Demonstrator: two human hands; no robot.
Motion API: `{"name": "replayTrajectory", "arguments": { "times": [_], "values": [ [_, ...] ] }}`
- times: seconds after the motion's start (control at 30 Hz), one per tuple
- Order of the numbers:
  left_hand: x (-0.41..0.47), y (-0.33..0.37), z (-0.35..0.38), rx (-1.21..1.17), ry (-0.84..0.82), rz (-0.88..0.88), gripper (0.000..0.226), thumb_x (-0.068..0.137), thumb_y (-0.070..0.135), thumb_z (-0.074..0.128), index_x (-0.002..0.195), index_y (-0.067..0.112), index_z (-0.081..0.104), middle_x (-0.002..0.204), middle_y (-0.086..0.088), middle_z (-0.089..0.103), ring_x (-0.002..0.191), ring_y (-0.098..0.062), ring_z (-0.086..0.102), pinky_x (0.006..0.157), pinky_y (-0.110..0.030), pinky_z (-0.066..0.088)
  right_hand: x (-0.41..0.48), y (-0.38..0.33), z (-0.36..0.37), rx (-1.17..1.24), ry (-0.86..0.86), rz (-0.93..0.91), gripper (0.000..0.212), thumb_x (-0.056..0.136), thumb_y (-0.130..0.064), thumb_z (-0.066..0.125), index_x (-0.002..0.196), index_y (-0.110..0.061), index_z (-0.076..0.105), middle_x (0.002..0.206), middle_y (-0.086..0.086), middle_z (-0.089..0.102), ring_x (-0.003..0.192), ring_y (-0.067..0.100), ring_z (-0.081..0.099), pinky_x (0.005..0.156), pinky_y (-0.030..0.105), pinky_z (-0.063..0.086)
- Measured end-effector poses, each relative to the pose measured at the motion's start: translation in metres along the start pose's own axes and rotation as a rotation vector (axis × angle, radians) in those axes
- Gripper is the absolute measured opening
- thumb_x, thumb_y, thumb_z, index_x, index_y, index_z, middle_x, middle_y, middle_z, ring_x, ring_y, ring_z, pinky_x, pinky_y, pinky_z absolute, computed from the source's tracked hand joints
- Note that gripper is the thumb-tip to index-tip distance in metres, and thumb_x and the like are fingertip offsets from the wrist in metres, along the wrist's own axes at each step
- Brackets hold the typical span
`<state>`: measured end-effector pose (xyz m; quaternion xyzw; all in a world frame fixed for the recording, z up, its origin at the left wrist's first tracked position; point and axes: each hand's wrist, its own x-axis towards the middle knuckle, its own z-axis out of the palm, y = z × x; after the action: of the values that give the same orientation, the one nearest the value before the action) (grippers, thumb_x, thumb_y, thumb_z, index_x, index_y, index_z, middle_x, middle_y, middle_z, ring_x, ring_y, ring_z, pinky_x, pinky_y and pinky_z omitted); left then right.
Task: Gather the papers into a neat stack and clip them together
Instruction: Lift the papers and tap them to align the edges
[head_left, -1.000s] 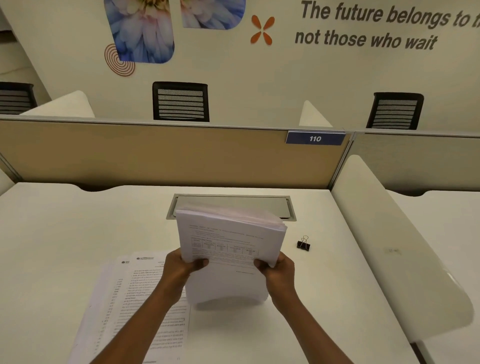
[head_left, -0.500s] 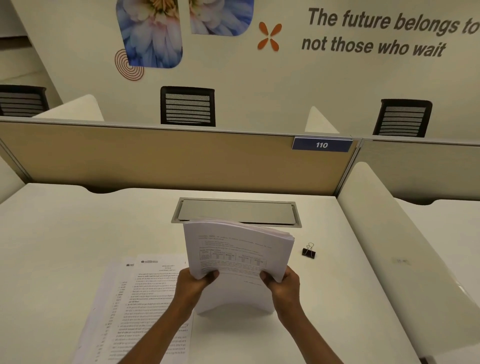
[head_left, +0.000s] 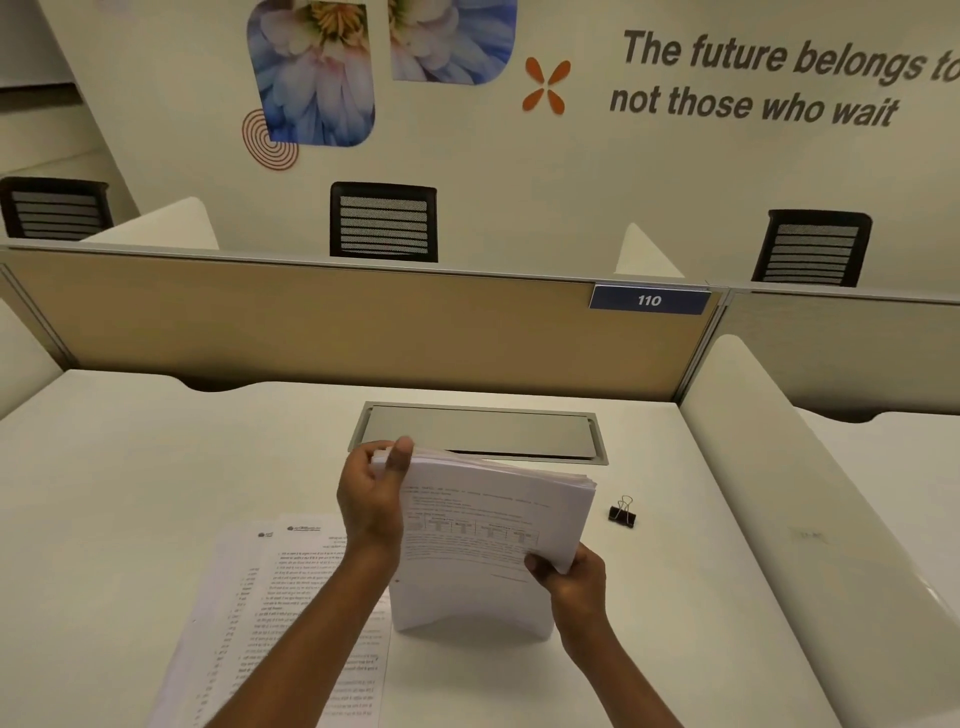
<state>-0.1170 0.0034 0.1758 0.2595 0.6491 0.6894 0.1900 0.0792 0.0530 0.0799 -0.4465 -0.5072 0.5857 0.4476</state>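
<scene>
A thick stack of printed papers (head_left: 483, 540) stands on its lower edge on the white desk (head_left: 130, 493), bowed and leaning away from me. My left hand (head_left: 371, 499) grips its upper left corner, thumb over the top edge. My right hand (head_left: 569, 579) holds the stack's right side lower down. Two or three loose printed sheets (head_left: 291, 613) lie flat on the desk to the left, partly under my left forearm. A small black binder clip (head_left: 622, 513) sits on the desk just right of the stack, touched by neither hand.
A grey metal cable flap (head_left: 483, 434) is set into the desk behind the stack. A tan partition (head_left: 337, 327) with a blue "110" tag closes the back. A white curved divider (head_left: 795, 493) bounds the right side. Black chairs stand beyond the partition.
My left hand slid up from the stack's lower left side to its top left corner. The right hand kept its hold, and the stack still stands on the desk.
</scene>
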Motion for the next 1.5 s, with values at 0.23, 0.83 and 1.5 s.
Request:
{"name": "replayTrajectory", "arguments": {
  "times": [0.23,0.83,1.5],
  "values": [
    [-0.002,0.014,0.015,0.233,0.116,-0.177,0.072,0.063,0.080,0.057,0.101,0.020,0.047,0.088,-0.005,0.061,0.080,-0.025,0.062,0.068,-0.041,0.053,0.000,0.001,-0.002,-0.006,-0.013,-0.020,0.027,0.075,0.014,0.070,0.090,-0.009,0.071,0.078,-0.009,0.077,0.084,0.023,0.068,0.061,0.018,0.057],
    [-0.002,0.012,0.016,0.277,0.138,-0.153,0.030,0.096,0.050,0.038,0.100,0.020,0.043,0.084,-0.002,0.056,0.076,-0.020,0.057,0.071,-0.039,0.050,0.000,0.003,-0.003,0.023,-0.037,-0.025,0.026,0.062,-0.009,0.073,0.088,-0.015,0.073,0.086,-0.001,0.077,0.081,0.020,0.071,0.063,0.024,0.058],
    [-0.006,-0.083,-0.026,0.190,-0.532,-0.311,0.035,0.073,0.009,0.080,0.103,0.022,0.068,0.101,-0.003,0.073,0.097,-0.024,0.067,0.083,-0.036,0.059,0.004,0.011,-0.003,-0.007,-0.020,0.049,0.023,0.064,0.001,0.076,0.081,-0.013,0.072,0.077,-0.002,0.076,0.081,0.027,0.068,0.058,0.018,0.056]
  ]
}}
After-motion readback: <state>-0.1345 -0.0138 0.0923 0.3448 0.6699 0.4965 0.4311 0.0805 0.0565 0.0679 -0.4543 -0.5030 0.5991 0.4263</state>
